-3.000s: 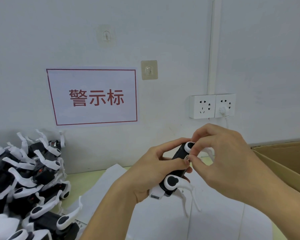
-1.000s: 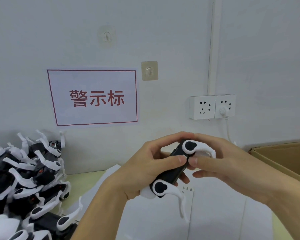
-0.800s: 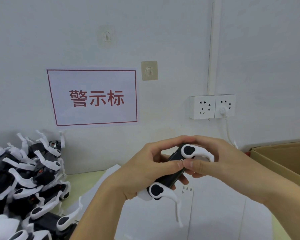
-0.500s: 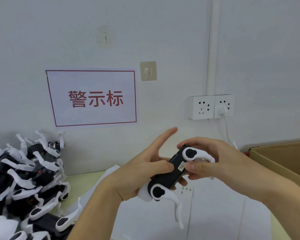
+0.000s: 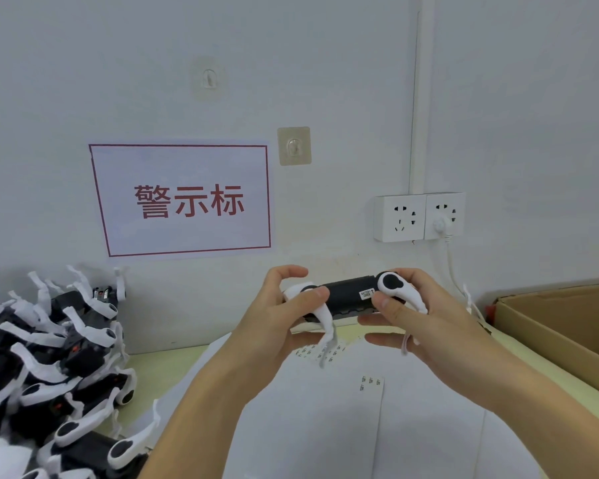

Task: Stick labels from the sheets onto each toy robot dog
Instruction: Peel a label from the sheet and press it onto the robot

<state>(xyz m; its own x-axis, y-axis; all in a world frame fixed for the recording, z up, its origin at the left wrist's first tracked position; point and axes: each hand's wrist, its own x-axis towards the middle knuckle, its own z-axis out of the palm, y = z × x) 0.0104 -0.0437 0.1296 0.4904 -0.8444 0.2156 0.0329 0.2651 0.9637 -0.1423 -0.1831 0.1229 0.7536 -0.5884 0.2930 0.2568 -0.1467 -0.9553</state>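
Both hands grip one toy dog (image 5: 348,294), held level above the bench (image 5: 163,366). Left hand (image 5: 274,326) grips one end, thumb on the white leg joint, fingers curled over. Right hand (image 5: 426,326) grips the other end, thumb just below a small white label (image 5: 366,293) on the black body. Label sheets (image 5: 370,383) lie on white paper below the hands. Pile of toy dogs (image 5: 45,368) at left. Cardboard box (image 5: 564,330) at right. Red-lettered sign (image 5: 184,200) and sockets (image 5: 419,217) on the wall.
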